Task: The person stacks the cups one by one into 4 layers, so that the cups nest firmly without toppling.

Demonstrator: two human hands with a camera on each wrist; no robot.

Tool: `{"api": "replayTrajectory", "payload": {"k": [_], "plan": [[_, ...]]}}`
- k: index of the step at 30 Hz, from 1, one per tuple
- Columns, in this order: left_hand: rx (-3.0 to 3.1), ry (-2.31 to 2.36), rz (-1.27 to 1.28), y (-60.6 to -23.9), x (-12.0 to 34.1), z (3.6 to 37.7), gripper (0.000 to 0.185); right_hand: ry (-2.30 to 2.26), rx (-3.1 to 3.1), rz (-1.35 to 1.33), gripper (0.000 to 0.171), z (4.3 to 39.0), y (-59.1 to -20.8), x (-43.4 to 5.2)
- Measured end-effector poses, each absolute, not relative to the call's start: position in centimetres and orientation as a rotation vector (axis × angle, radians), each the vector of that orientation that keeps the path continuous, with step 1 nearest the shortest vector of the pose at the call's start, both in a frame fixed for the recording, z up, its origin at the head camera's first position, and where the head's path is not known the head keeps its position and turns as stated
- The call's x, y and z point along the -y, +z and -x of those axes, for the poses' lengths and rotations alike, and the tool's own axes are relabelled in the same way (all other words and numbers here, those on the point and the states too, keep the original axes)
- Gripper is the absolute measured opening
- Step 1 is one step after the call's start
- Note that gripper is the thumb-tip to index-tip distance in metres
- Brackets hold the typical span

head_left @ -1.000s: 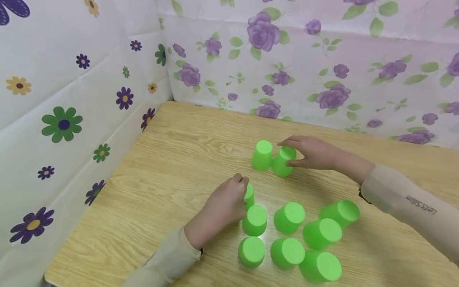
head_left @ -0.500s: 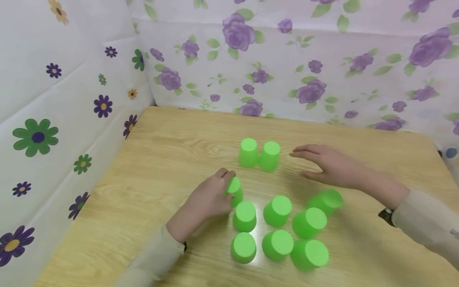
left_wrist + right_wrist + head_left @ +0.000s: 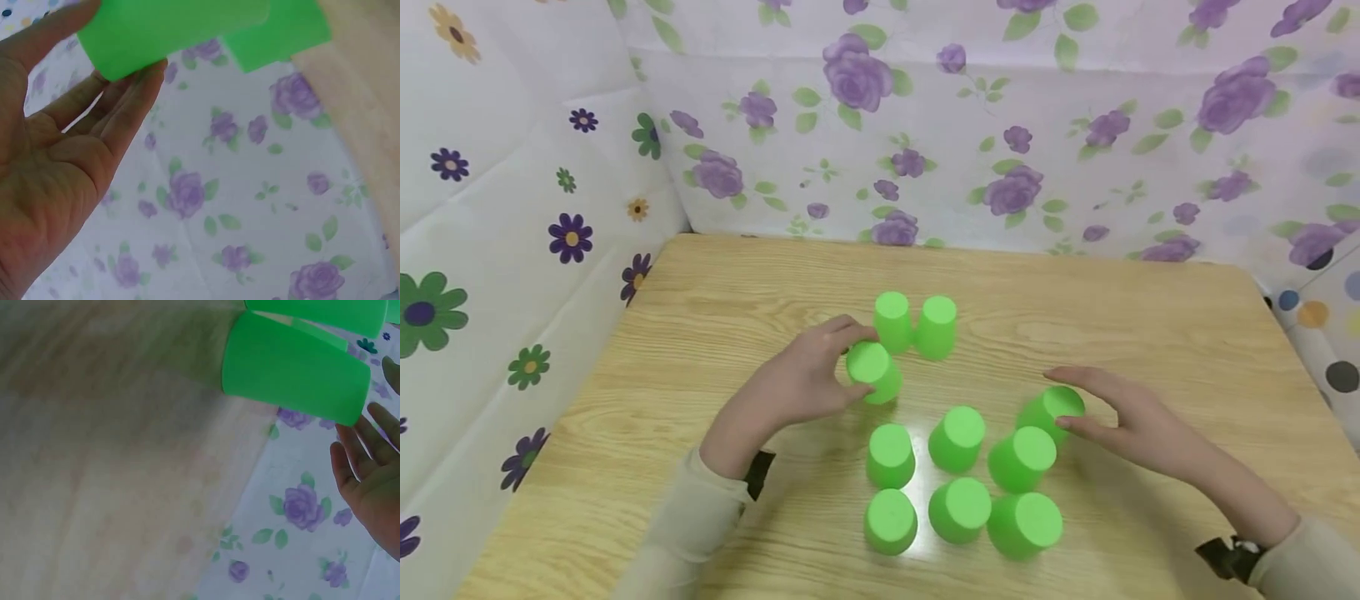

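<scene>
Flowered sheets hang all round: purple roses on the back wall [image 3: 1000, 125], daisies in green, purple and yellow on the left one [image 3: 512, 208]. Between them sits a pale wooden desk [image 3: 1150, 333] with a scatter of bright green plastic cups, all mouth-down.

The left hand [image 3: 797, 383] has its fingers curled round one green cup [image 3: 874, 372], tilted, just in front of a pair of cups [image 3: 916, 323] that stand touching each other near the middle of the desk. From the left wrist view the fingers press along the cup's side with the palm open toward the rose wall.

The right hand [image 3: 1120, 412] is spread, fingers straight; thumb and fingertips meet the rightmost cup [image 3: 1051, 410], which leans at the edge of the near cluster. Whether it truly grips it I cannot tell; the right wrist view shows the fingers just at the cup's base.

The near cluster [image 3: 955, 483] holds six more cups in two loose rows, several touching their neighbours.
</scene>
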State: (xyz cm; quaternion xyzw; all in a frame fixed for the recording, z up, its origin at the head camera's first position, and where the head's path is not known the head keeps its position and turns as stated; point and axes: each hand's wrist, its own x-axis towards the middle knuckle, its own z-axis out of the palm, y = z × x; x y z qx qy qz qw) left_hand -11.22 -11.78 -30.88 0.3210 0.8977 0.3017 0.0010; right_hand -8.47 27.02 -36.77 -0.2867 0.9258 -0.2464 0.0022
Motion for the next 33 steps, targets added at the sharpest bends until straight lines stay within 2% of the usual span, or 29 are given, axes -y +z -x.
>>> {"api": "replayTrajectory", "payload": {"k": [5,13,19,27,33], "plan": [[-2.75,1.086,-1.159,-28.8,12.2,12.3,0.044,-0.78,-2.968,0.921,0.064,7.8,-37.9,-26.7],[-2.736,1.029,-1.369,-26.7,8.5,13.9,0.042,-0.671,-2.975,0.98,0.056,7.6,-37.9,-26.8],[-2.682,0.93,-1.349,-26.0,5.3,16.2,0.042,-0.642,-3.014,1.059,0.049,8.0,-37.6,-26.3],[-2.549,0.945,-1.278,-27.3,1.8,20.4,0.04,-0.638,-2.994,1.182,0.046,8.8,-37.0,-26.1],[-2.497,0.91,-1.225,-28.8,-0.4,22.5,0.044,-0.611,-2.975,1.15,0.044,8.7,-36.6,-26.2]]}}
